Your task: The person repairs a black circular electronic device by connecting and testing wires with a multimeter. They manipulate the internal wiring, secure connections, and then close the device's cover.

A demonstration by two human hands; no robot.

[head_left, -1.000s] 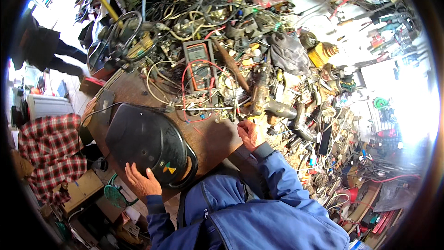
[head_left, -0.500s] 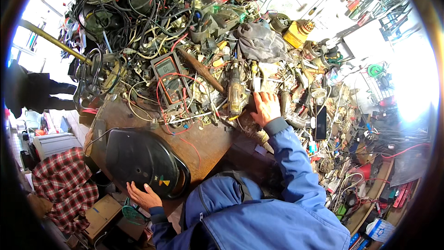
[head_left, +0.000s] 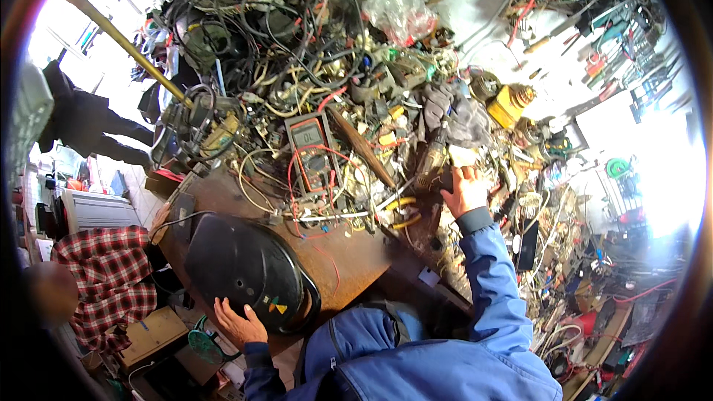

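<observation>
My right hand (head_left: 468, 191) is curled at the dark handle end of a worn yellow-and-black drill-like power tool (head_left: 431, 162). The tool leans with its narrow end away from me, and my fingers partly hide its handle. Just left of it lie yellow-handled pliers (head_left: 402, 212). My left hand (head_left: 239, 324) rests with fingers stretched on the near edge of a black welding helmet (head_left: 241, 267), which sits on the brown bench (head_left: 353, 256). Beyond the helmet, a multimeter (head_left: 312, 152) with a red lead lies beside a wooden hammer handle (head_left: 361, 147).
Tangled cables (head_left: 275, 30) heap up at the back left. A grey cloth (head_left: 460, 120) and a yellow container (head_left: 511, 106) lie behind the tool. A phone (head_left: 528, 245) lies among clutter at right. A checked shirt (head_left: 108, 275) hangs at left; a person's dark-clothed legs (head_left: 100, 126) stand farther off.
The power tool has turned, its narrow end swinging right, and moved right with my right hand, uncovering the pliers. My left hand stays on the helmet. The whole view has shifted.
</observation>
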